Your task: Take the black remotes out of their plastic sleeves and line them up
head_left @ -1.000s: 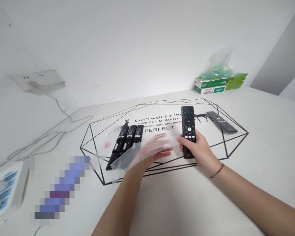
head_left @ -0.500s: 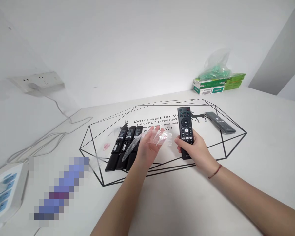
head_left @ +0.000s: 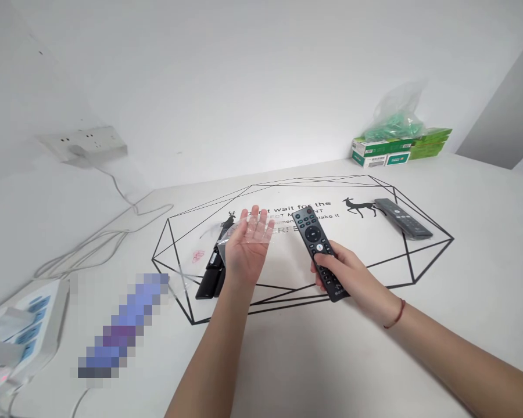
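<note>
My right hand [head_left: 344,267] is wrapped around a black remote control [head_left: 317,249], thumb on its buttons, holding it tilted with the top end to the left. My left hand [head_left: 246,249] is raised palm up with the fingers stretched out. Across its fingers and palm lies a clear plastic sleeve [head_left: 259,232]. Behind and left of that hand, several black remotes [head_left: 209,281] rest on the table in rows, mostly hidden by it. Another remote [head_left: 403,219], seemingly in clear wrap, lies alone at the right.
Green-and-white boxes [head_left: 381,152] with a plastic bag [head_left: 396,119] on top stand at the back right. A power strip [head_left: 43,325] with plugs sits at the left, near loose cables [head_left: 91,247] and a pixelated blue object [head_left: 126,325]. A socket [head_left: 87,144] is on the wall.
The remote in my right hand has gone from upright to tilted left and moved slightly lower. My left hand has shifted left and turned its palm up, carrying the sleeve. The view has shifted slightly.
</note>
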The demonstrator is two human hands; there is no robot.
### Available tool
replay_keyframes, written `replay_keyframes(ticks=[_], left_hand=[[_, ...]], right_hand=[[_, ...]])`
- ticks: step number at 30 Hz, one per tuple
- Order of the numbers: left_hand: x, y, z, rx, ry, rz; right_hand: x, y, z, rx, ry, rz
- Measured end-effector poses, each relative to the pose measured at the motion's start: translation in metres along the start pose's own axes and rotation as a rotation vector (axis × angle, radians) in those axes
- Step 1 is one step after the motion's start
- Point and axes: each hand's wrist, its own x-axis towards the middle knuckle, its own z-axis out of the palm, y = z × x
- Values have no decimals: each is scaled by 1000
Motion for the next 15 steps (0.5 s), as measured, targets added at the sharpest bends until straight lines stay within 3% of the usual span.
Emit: replay_keyframes(ticks=[15], left_hand=[[-2, -1, 3, -74, 1, -60]], right_hand=[[-1, -1, -2, -332, 0, -86]])
